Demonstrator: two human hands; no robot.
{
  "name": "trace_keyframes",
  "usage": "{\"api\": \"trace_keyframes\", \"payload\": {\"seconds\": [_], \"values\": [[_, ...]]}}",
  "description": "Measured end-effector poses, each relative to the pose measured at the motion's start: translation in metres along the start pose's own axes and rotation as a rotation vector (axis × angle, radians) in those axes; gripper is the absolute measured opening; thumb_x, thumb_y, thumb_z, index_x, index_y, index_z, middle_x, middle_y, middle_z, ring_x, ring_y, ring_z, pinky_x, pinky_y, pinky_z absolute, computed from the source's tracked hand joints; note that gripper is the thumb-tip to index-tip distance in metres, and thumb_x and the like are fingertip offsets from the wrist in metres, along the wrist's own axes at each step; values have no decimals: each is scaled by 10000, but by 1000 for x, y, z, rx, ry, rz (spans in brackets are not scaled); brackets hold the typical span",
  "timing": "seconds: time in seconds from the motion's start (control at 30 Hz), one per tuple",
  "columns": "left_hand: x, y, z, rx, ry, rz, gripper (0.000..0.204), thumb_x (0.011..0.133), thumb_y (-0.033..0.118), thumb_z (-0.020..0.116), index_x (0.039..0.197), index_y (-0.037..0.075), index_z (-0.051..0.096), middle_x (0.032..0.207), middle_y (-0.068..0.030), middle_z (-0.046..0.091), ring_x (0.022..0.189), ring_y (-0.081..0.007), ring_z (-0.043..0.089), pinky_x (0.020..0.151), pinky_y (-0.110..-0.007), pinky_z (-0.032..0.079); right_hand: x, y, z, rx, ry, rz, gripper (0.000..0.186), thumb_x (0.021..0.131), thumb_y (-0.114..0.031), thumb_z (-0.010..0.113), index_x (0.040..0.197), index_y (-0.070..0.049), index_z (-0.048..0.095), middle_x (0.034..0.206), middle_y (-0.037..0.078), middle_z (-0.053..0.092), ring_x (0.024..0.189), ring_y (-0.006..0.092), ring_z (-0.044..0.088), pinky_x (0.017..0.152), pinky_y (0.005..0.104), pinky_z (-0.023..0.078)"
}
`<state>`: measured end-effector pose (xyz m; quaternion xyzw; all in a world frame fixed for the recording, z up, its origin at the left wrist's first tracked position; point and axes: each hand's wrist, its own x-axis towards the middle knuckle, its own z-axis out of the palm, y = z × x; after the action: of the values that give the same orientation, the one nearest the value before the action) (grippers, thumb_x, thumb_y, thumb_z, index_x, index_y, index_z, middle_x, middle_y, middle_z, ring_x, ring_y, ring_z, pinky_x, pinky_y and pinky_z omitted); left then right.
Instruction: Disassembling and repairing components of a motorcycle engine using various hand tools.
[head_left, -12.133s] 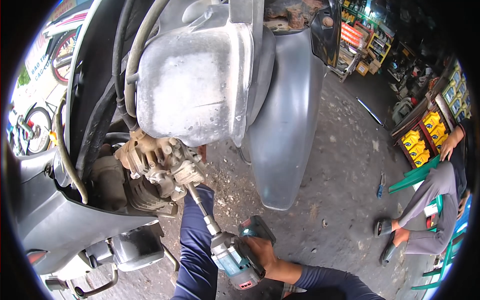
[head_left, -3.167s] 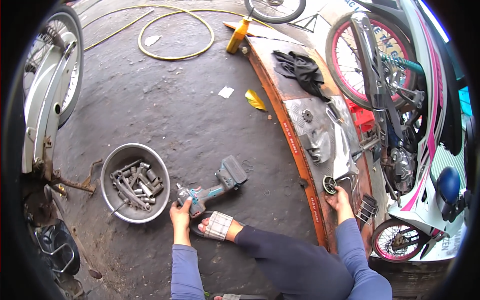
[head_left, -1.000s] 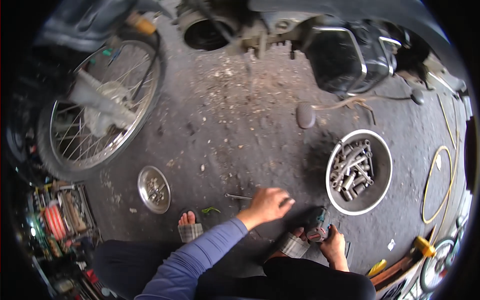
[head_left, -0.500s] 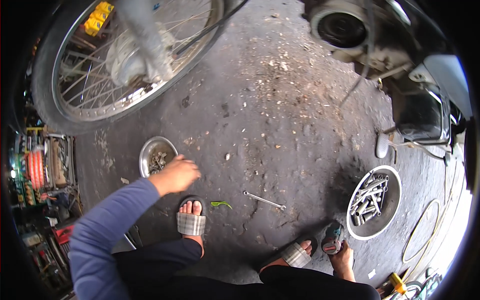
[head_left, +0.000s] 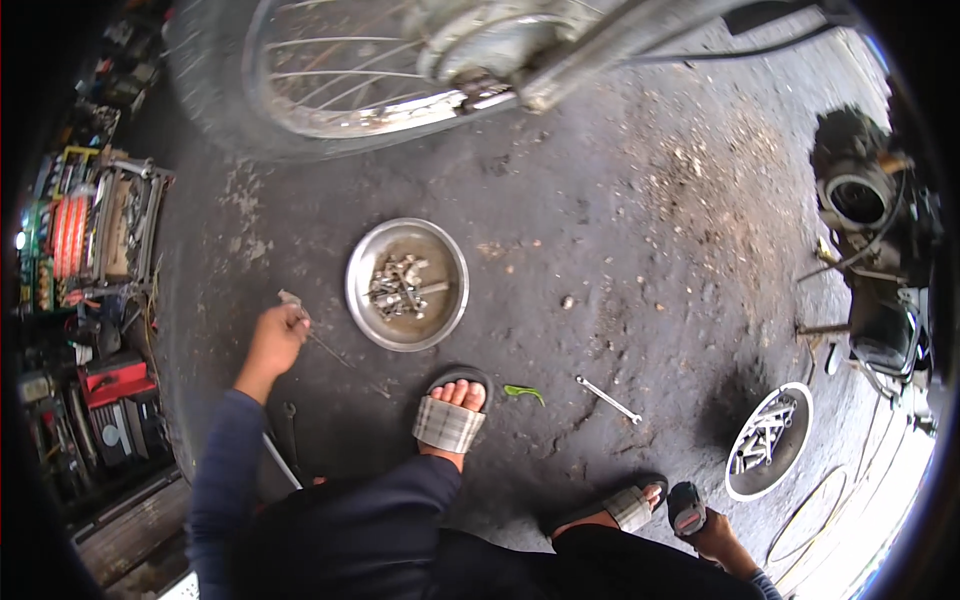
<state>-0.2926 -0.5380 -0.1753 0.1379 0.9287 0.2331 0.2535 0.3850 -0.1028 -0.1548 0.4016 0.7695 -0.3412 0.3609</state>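
We take the small steel bowl (head_left: 407, 284) of bolts as our landmark. Our left hand (head_left: 274, 338) lies just left of it on the dark concrete floor (head_left: 620, 250), fingers closed around a thin metal tool (head_left: 300, 318) whose slim shaft runs from the fist down and right across the ground, toward the bowl's lower left rim without touching it. Our right hand (head_left: 718, 533) is well apart from the bowl, far to its lower right near the picture's bottom edge, wrapped around the grip of a cordless driver (head_left: 686, 508) that stands beside our right sandal (head_left: 630, 505). So the two hands are wide apart, each clamped on its own tool.

Directly below the bowl sits our left sandalled foot (head_left: 450, 415), near its rim. Right of that foot lie a green leaf (head_left: 524, 393) and a small spanner (head_left: 607, 398). Further right, well away from the bowl, is a second, white-rimmed bowl (head_left: 768, 440) holding sockets.

Above the bowl a spoked wheel (head_left: 370, 60) closes off the top. Left of the bowl, beyond our left hand, a crowded tool rack (head_left: 95, 240) bounds the floor. To the right of the bowl the concrete is open as far as the engine parts (head_left: 865, 200) at the far right edge.
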Motion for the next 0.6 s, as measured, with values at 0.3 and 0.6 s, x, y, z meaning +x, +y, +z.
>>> {"api": "trace_keyframes", "payload": {"seconds": [0.3, 0.6], "values": [[5, 114, 109, 305, 131, 741, 222, 823, 101, 613, 1043, 69, 629, 1060, -148, 620, 938, -334, 614, 836, -448, 480, 9, -87, -41, -85, 21, -111, 517, 671, -254, 819, 1059, -8, 583, 868, 201, 685, 838, 367, 680, 708, 427, 533], [44, 89, 114, 530, -106, 563, 368, 735, 41, 634, 1096, 92, 585, 973, -147, 634, 915, -349, 629, 827, -489, 445, 0, -120, -55, 93, 76, -241, 546, 671, -315, 794, 1058, 1, 573, 865, 215, 678, 839, 383, 668, 727, 435, 538]]}}
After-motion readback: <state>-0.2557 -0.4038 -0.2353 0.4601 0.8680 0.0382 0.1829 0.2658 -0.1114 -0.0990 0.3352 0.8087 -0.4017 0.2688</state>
